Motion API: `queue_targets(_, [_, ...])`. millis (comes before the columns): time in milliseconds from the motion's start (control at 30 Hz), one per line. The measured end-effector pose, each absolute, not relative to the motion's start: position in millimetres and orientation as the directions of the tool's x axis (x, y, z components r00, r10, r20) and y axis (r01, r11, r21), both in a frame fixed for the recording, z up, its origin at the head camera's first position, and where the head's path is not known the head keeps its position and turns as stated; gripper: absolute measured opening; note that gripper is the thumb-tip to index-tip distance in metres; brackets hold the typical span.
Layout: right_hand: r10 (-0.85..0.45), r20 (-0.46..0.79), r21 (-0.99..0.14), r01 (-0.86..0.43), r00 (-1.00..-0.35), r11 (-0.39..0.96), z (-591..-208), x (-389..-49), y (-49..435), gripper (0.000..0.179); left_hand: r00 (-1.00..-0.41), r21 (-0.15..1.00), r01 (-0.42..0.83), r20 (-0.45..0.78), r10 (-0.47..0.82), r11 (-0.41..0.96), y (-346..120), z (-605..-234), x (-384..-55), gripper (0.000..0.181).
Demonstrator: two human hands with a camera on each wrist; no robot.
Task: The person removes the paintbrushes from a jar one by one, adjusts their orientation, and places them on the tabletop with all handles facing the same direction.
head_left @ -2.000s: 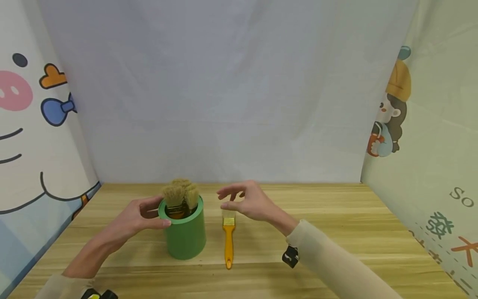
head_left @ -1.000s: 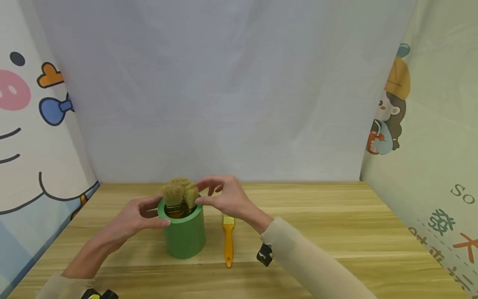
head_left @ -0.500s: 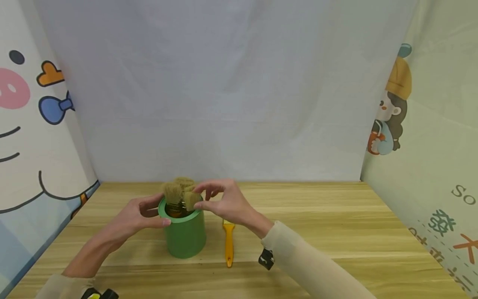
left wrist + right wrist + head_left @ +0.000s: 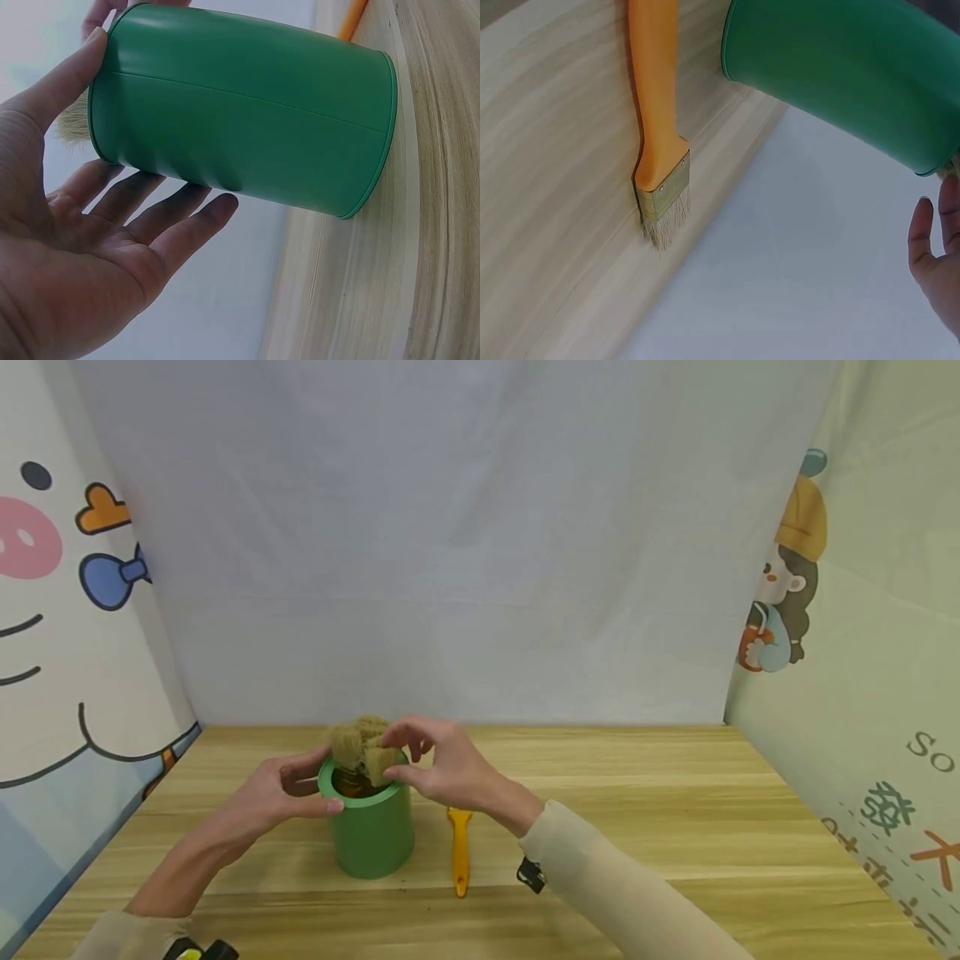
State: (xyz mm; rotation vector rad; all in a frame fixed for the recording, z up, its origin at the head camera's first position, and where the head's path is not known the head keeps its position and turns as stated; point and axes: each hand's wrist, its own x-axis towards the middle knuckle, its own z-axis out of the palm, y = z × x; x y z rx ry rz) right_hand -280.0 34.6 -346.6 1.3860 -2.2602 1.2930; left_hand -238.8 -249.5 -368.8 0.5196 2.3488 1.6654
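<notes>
A green cylindrical container (image 4: 373,839) stands on the table, holding several paintbrushes (image 4: 347,746) bristles up. My left hand (image 4: 273,793) grips it near the top, thumb on the rim and fingers along the far side; the left wrist view shows the fingertips (image 4: 217,210) against its wall. At the right of the bunch, my right hand (image 4: 446,768) pinches the bristles of one paintbrush (image 4: 380,763) between thumb and fingers. That brush's handle is hidden inside the container. Another paintbrush (image 4: 460,856), with an orange handle, lies on the table to the right, its bristles (image 4: 664,225) pointing away from me.
The wood-grain table (image 4: 637,827) reaches back to a pale hanging cloth (image 4: 480,543). Cartoon-printed cloths stand at the left (image 4: 45,627) and the right (image 4: 870,652).
My right hand has moved left from above the lying paintbrush to the container and taken hold of one brush's bristles, which have shifted slightly. My left hand stays at the container.
</notes>
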Motion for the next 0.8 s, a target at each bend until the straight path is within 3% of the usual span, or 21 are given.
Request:
queue_targets(433, [-0.56, 0.559, -0.631, -0.752, -0.611, 0.191, -343, -280, 34, 0.013, -0.918, 0.944, 0.153, 0.027, 0.395, 0.292, -249, -369, -239, 0.091])
queue_targets(800, [-0.524, 0.601, -0.65, -0.751, -0.603, 0.12, -336, -281, 36, 0.013, -0.914, 0.948, 0.152, 0.028, 0.404, 0.28, -249, -370, -239, 0.091])
